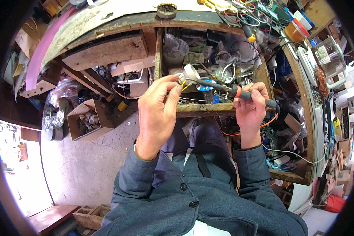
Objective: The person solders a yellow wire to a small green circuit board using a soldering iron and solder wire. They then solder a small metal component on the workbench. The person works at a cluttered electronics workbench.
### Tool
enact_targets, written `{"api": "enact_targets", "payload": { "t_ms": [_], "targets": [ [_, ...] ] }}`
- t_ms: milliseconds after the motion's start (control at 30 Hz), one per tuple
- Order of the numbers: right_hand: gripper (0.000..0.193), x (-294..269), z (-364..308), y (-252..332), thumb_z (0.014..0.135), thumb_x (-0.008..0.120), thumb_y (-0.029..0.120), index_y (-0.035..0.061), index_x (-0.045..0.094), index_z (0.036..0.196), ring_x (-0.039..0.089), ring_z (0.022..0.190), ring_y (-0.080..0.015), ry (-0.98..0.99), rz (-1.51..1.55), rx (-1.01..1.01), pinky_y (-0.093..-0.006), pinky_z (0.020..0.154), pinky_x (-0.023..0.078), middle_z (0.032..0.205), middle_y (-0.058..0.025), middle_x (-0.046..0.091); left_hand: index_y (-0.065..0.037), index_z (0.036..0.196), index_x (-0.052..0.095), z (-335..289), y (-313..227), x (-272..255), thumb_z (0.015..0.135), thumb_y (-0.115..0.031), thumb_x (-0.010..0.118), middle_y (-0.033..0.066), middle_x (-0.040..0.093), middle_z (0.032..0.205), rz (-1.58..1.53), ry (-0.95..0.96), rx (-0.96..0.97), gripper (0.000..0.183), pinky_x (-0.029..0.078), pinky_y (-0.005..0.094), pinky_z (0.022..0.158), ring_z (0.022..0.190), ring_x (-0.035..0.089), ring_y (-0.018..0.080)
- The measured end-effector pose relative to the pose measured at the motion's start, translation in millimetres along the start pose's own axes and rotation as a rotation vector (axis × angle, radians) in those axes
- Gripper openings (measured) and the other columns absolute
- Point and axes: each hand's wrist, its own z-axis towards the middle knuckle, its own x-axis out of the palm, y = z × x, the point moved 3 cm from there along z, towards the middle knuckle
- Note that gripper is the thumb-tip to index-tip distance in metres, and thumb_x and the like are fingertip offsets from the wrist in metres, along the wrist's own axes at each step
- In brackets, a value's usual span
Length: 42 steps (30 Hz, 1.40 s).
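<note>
My left hand (157, 110) is closed, pinching a small white round part (191, 73) with short yellow wires (186, 84) between thumb and forefinger. From the right, my right hand (251, 110) grips a soldering iron (236, 91) by its dark and orange handle. The iron points left, its tip end close to the white part; whether they touch I cannot tell. Beneath the iron, a blue-ended spool (205, 89) stands behind the front edge of an open wooden drawer (210, 110). A thin silvery strand runs from about the spool toward my left hand.
Clear bags and loose wires fill the drawer. Above it, a round tin (166, 11) sits on the bench edge. An orange cable (269, 120) loops below my right hand. A cardboard box (100, 126) stands on the floor at left; a clear jug (329, 55) is at far right.
</note>
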Motion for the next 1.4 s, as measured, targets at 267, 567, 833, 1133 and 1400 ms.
{"api": "enact_targets", "payload": {
  "t_ms": [267,567,833,1133,1400],
  "targets": [
    [0.014,-1.8,-1.1,-1.2,0.098,0.064,0.013,0.0012,0.056,0.098,0.061,0.062,-0.0173,0.052,-0.029,-0.044,-0.0314,0.057,0.055,0.086,-0.0157,0.067,0.005,0.104,0.074,-0.4,0.8,-0.2,0.100,-0.006,0.073,0.0187,0.078,0.117,-0.006,-0.005,-0.020,0.012,0.058,0.0360,0.089,0.101,0.076,0.0289],
    [0.015,-1.9,-1.6,-1.8,0.097,0.065,0.012,0.0003,0.056,0.099,0.058,0.062,-0.0155,0.075,-0.037,-0.078,-0.0311,0.056,0.055,0.086,-0.0167,0.066,0.007,0.106,0.075,-0.5,2.1,-1.3,0.102,-0.009,0.073,0.0165,0.079,0.120,-0.022,0.009,-0.073,0.017,0.056,0.0320,0.091,0.103,0.072,0.0189],
    [0.015,-1.6,-1.5,-1.3,0.097,0.066,0.012,0.0001,0.056,0.099,0.058,0.063,-0.0151,0.089,-0.042,-0.086,-0.0310,0.056,0.055,0.086,-0.0164,0.065,0.007,0.106,0.075,-0.5,4.8,-0.6,0.102,-0.010,0.073,0.0154,0.079,0.119,-0.010,0.007,-0.056,0.017,0.056,0.0291,0.084,0.096,0.071,0.0149],
    [0.018,-3.2,-3.0,-1.4,0.099,0.064,0.018,0.0021,0.055,0.104,0.057,0.065,-0.0179,0.111,-0.092,-0.079,-0.0316,0.058,0.053,0.091,-0.0149,0.062,0.007,0.104,0.074,0.3,1.3,-1.5,0.102,-0.010,0.073,0.0165,0.079,0.118,-0.023,0.014,-0.081,0.017,0.055,0.0328,0.093,0.103,0.072,0.0199],
    [0.015,-2.0,-2.5,-1.1,0.097,0.064,0.012,-0.0002,0.056,0.101,0.059,0.064,-0.0164,0.044,-0.002,-0.055,-0.0323,0.058,0.057,0.090,-0.0177,0.066,0.006,0.104,0.075,0.5,2.1,-1.8,0.102,-0.011,0.073,0.0164,0.079,0.118,-0.018,0.016,-0.086,0.017,0.055,0.0332,0.093,0.103,0.072,0.0204]
  ]
}}
